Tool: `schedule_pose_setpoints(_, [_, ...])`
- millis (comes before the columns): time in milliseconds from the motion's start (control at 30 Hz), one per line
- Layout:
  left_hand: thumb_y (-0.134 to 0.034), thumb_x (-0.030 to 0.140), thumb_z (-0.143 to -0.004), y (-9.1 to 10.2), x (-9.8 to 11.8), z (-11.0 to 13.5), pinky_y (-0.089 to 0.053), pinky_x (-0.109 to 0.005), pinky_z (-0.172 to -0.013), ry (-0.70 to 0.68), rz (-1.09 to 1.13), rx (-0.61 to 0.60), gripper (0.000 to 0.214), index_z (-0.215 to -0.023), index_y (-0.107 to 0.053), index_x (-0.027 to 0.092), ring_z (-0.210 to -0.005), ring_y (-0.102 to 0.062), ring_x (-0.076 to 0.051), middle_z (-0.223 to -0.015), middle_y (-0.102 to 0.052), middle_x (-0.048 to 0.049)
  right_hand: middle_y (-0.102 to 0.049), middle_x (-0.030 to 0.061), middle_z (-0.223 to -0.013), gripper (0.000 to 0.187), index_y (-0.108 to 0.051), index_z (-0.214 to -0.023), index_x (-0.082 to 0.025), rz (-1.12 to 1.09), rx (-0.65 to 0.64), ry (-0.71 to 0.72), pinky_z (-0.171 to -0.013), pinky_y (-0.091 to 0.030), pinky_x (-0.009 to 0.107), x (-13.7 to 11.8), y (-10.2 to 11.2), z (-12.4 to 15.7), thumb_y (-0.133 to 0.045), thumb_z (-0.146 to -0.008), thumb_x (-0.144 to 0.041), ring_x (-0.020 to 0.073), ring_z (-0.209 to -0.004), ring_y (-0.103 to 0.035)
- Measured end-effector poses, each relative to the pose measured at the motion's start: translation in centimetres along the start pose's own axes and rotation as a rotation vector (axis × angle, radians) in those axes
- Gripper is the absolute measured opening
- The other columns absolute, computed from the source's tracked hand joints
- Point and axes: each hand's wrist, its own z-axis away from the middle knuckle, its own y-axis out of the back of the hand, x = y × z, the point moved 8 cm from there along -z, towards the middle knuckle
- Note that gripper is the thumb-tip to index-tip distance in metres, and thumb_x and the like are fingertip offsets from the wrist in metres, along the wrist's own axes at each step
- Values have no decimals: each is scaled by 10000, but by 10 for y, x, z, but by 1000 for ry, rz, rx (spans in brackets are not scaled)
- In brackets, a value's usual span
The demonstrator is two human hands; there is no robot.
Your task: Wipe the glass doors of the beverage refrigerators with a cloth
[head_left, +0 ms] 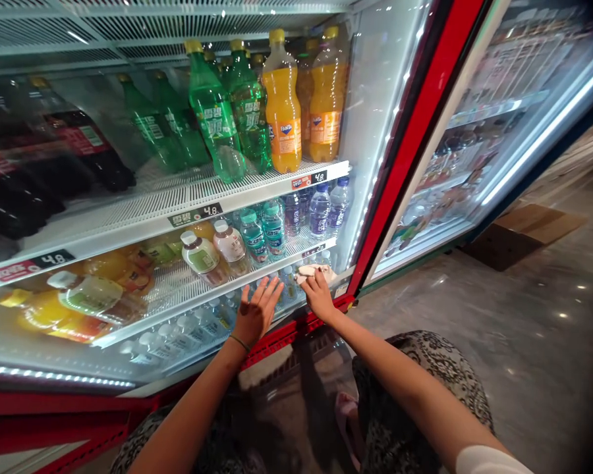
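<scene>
My left hand (259,309) is stretched flat with its fingers apart, in front of the cooler's lower shelf edge. It holds nothing; a thin band circles the wrist. To its right, my right hand (319,297) presses a crumpled whitish cloth (305,270) under its fingers, near the lower right corner of the cooler front. Whether both hands rest on glass or on the shelf's edge I cannot tell. Behind them are clear water bottles (192,326) on the bottom level. Teal-labelled bottles (254,236) and blue-capped bottles (319,210) stand on the shelf above.
Orange soda bottles (282,105), green soda bottles (213,122) and dark cola bottles (82,135) fill the upper shelf, some leaning. A red frame post (400,161) separates a second cooler (454,145). Flattened cardboard (521,234) lies on the shiny floor (538,355). My knees are close below.
</scene>
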Motion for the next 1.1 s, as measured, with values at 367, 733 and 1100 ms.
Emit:
schedule_pose_setpoints(367, [-574,134,-943,42,-41,22,-23,-527,-1290,48,-130,150,662,-1554,-426,341,-1452,-467,-256,-1488,-596,-61,-518,52,-1497,530,-520,-1470,-331,54,128,108,-1257,-228,651,-93,87,-131,-412,-975,-173,328,-1583,-180])
schedule_pose_setpoints(733, [-597,221,-949,80,-95,66,-50,-557,-1291,207,-270,111,627,-1544,-448,350,-1414,-491,-285,-1415,-635,-100,-743,-31,-1216,363,-674,-1291,-401,-141,-174,531,-1179,-369,399,-149,-34,-32,-572,-965,-275,187,-1300,-584])
schedule_pose_setpoints(1100, [-626,197,-925,125,-133,86,-171,-593,-1274,328,-274,318,662,-1547,-437,329,-1538,-312,-326,-1454,-570,-120,-589,63,-1421,426,-596,-1400,-357,43,219,246,-1191,-258,627,-199,45,-158,-541,-978,-355,374,-1479,-317])
